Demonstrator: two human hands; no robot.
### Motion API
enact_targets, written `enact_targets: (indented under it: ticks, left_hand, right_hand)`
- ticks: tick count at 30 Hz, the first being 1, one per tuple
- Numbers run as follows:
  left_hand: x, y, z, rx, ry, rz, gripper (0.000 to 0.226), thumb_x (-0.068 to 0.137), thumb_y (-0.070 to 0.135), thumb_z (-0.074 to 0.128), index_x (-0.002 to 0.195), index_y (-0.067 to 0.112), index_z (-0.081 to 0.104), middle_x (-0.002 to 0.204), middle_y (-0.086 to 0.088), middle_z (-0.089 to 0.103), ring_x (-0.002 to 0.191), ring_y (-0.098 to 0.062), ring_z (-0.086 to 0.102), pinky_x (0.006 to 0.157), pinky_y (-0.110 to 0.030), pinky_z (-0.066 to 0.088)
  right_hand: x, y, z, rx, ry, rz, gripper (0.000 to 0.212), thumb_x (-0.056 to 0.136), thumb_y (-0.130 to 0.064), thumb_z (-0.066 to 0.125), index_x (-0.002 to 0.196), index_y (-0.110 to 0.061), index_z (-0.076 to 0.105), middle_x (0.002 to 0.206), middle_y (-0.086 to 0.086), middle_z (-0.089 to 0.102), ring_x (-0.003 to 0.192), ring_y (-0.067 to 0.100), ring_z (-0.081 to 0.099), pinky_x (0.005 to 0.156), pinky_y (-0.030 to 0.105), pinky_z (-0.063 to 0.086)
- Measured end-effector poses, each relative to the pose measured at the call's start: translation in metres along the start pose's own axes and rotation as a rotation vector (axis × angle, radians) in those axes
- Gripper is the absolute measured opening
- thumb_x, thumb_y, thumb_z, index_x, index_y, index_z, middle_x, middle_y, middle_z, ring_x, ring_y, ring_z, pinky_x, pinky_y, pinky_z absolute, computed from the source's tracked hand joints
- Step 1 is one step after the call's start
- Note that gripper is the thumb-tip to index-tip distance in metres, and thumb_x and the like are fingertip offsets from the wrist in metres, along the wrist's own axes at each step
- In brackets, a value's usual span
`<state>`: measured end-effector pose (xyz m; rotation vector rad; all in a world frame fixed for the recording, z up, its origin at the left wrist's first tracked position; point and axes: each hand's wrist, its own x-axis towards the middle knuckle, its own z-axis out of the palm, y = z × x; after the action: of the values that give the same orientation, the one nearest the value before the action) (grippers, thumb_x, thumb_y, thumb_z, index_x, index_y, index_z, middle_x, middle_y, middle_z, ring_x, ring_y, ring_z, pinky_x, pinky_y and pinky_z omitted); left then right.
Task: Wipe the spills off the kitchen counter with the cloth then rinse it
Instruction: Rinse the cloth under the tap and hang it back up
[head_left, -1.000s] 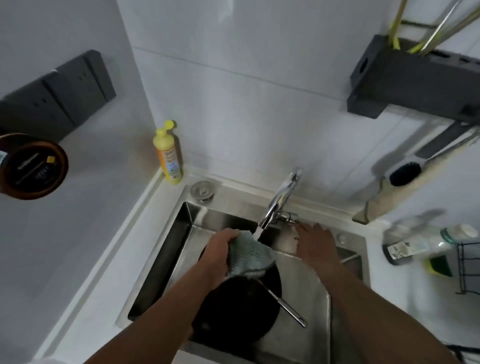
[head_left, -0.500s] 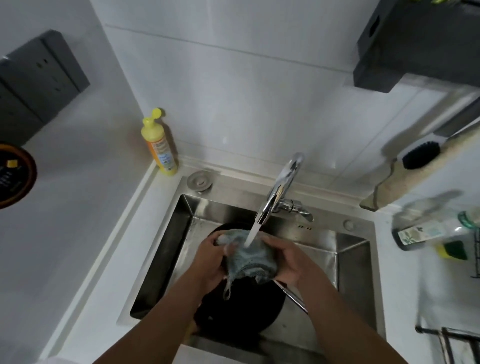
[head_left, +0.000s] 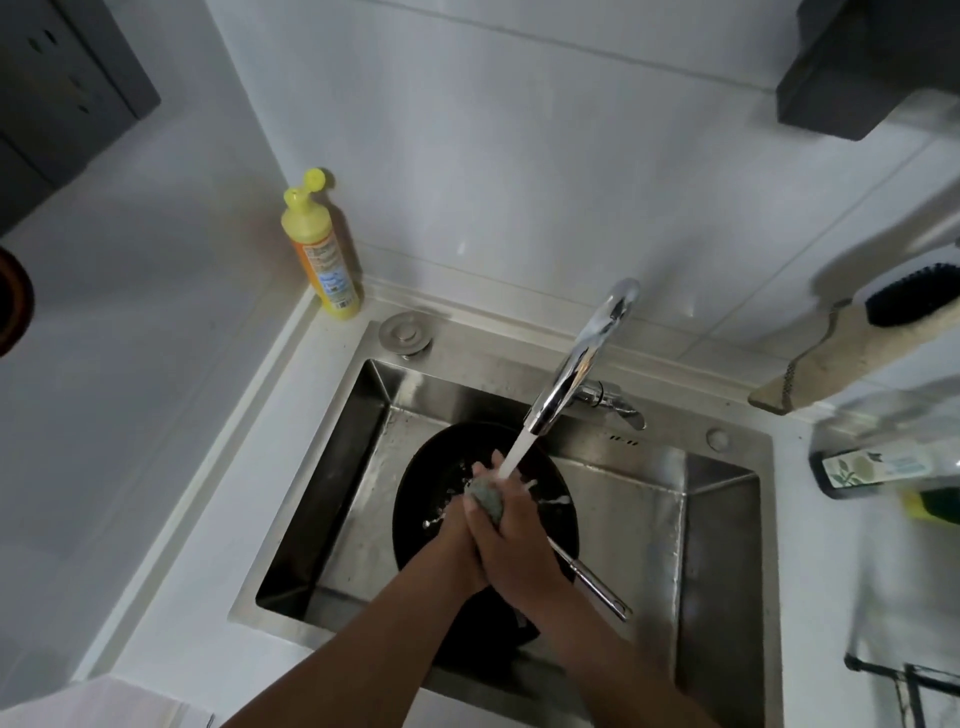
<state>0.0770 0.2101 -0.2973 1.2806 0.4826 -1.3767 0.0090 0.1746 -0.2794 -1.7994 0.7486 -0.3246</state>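
Note:
A grey-blue cloth (head_left: 488, 499) is bunched between my two hands over the steel sink (head_left: 722, 519). My left hand (head_left: 457, 540) and my right hand (head_left: 519, 545) press together around it, so only a small wad shows at the top. Water runs from the chrome tap (head_left: 582, 358) straight onto the cloth and my fingers. Splashes fly off to both sides. A black frying pan (head_left: 431, 467) with a metal handle lies in the basin right under my hands.
A yellow dish-soap bottle (head_left: 319, 249) stands at the sink's back left corner, next to a round metal drain plug (head_left: 405, 332). To the right are a clear bottle (head_left: 883, 457), a green sponge (head_left: 930, 506) and a hanging brush (head_left: 904, 296). White counter (head_left: 171, 509) runs along the left.
My right hand left the tap lever and joined the left on the cloth. The spread cloth is now squeezed into a tight wad between both hands under the stream.

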Motion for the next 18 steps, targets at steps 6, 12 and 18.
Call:
enact_targets:
  ticks: [6, 12, 18]
  left_hand:
    - [0.008, 0.006, 0.005, 0.227, 0.092, 0.18, 0.041, 0.106, 0.038, 0.044, 0.126, 0.012, 0.068, 0.12, -0.017, 0.071, 0.11, -0.031, 0.068, 0.098, -0.049, 0.055]
    - [0.015, 0.02, -0.036, -0.059, -0.004, 0.171, 0.024, 0.1, 0.007, 0.055, 0.116, -0.001, 0.071, 0.112, -0.025, 0.073, 0.101, -0.039, 0.072, 0.081, -0.043, 0.059]
    - [0.013, 0.02, -0.039, -0.141, 0.027, -0.092, 0.039, 0.109, 0.033, 0.044, 0.123, 0.01, 0.071, 0.13, -0.023, 0.065, 0.113, -0.033, 0.068, 0.085, -0.04, 0.058]
  right_hand:
    - [0.058, 0.025, 0.011, 0.384, 0.25, 0.665, 0.047, 0.066, -0.047, 0.067, 0.104, -0.019, 0.062, 0.102, 0.01, 0.07, 0.095, 0.031, 0.069, 0.085, 0.052, 0.057]
    - [0.083, 0.03, -0.013, 0.306, 0.483, 0.727, 0.023, 0.099, -0.024, 0.051, 0.117, -0.012, 0.057, 0.117, 0.012, 0.065, 0.103, 0.032, 0.063, 0.093, 0.046, 0.053]
    - [0.009, 0.004, 0.005, -0.021, -0.191, -0.002, 0.036, 0.106, -0.032, 0.039, 0.14, -0.032, 0.051, 0.151, -0.005, 0.043, 0.13, -0.016, 0.038, 0.1, 0.003, 0.032]
